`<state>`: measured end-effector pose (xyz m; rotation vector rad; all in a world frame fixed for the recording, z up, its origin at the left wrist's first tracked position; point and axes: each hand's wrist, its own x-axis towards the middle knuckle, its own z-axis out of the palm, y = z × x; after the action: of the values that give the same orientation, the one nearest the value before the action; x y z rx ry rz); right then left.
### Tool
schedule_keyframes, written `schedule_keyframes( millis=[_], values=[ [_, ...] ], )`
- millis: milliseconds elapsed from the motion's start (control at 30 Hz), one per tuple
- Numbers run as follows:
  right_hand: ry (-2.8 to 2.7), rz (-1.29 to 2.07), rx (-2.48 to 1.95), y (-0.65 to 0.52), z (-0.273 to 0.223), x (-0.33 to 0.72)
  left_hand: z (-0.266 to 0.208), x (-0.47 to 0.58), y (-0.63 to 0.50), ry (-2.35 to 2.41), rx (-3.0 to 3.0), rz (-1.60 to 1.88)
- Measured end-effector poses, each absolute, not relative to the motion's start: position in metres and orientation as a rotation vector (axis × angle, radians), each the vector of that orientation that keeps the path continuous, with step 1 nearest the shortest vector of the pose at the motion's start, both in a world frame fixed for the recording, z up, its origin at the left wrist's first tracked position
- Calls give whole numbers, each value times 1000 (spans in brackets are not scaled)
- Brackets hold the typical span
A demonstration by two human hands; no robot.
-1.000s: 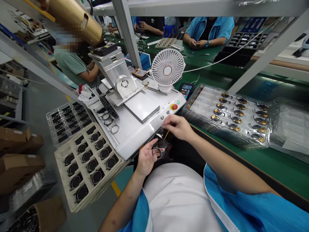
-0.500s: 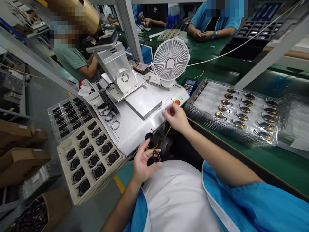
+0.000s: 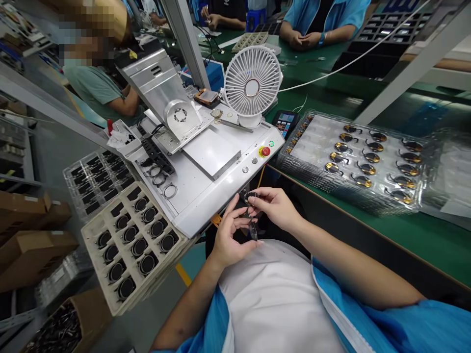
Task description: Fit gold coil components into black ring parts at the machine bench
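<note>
My left hand (image 3: 231, 235), in front of my body, holds a dark ring-shaped frame (image 3: 253, 230) between thumb and fingers. Just above it, my right hand (image 3: 275, 206) pinches a round dark disc (image 3: 251, 197), which looks like a small watch screen. The left index fingertip reaches close to the disc's edge; whether it touches cannot be made out. Both hands are near the front edge of a white machine (image 3: 198, 208). On its front panel sit a red stop button (image 3: 265, 151) and several smaller buttons.
At left, a beige tray (image 3: 88, 240) carries several round dark parts; a clear tray (image 3: 69, 179) lies behind it. To the right, stacked clear trays (image 3: 294, 164) hold round gold-and-black parts. A white fan (image 3: 252, 87) and loose rings (image 3: 170, 191) rest on the machine. Co-workers sit beyond.
My right hand has come down from the button panel to my left hand and now grips the round disc, which was at my left fingertips. The view has shifted slightly.
</note>
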<state>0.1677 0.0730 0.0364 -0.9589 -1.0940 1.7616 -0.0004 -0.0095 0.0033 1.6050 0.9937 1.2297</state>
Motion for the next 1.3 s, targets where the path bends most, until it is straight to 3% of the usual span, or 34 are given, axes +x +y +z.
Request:
schedule_keyframes(
  millis=[367,633,767,1300],
  values=[
    [-1114,1907,-973,74,29,179,4,-17,-9,1182,2321,863],
    [-973,2017,-988,64,39,174,-3,-10,0,882,1416,1465],
    [-928,2121,-1062,56,51,165,-8,-7,4,847,1104,1563],
    [-975,1971,-1026,42,63,139,-25,-12,-1,956,1104,1619]
  ],
)
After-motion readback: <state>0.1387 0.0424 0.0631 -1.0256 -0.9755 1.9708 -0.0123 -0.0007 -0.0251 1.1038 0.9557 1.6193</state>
